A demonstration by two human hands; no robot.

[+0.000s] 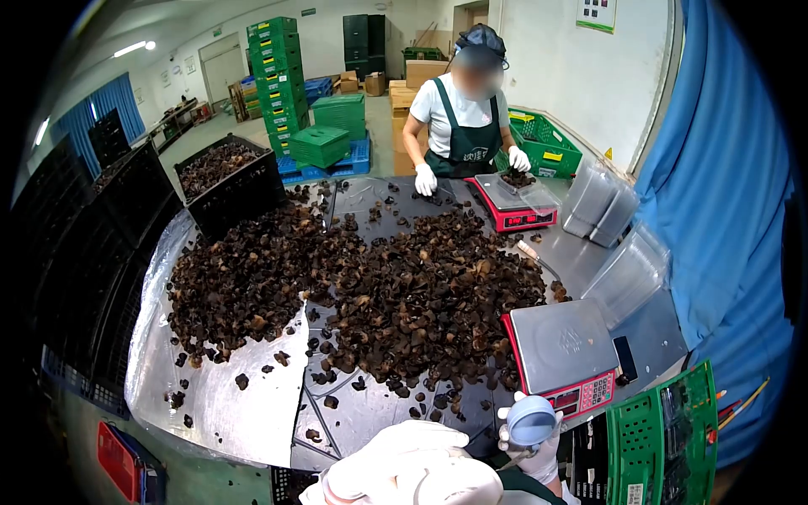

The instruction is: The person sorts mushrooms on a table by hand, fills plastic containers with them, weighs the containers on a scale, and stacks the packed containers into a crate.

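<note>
Close to me at the bottom edge, my right hand point(548, 461) in a white glove is closed around a round blue-grey object point(531, 420), which resembles a tape roll or a lid. It is in front of the near red scale point(564, 343), low by its keypad. My left hand point(404, 439), also gloved in white, is left of it at the table's near edge. White shapes overlap there, so its finger posture and any contents are unclear. Beyond both hands, a large heap of dark brown, curled pieces like dried wood ear mushrooms point(429, 295) covers the table.
Across the table point(244, 412), a co-worker point(467, 126) handles dark pieces at another red scale point(515, 210). Clear plastic containers point(599, 202) stand at the right. A black crate point(240, 198) of pieces sits far left; a green crate point(661, 438) is near right. Blue curtain point(732, 210) hangs at right.
</note>
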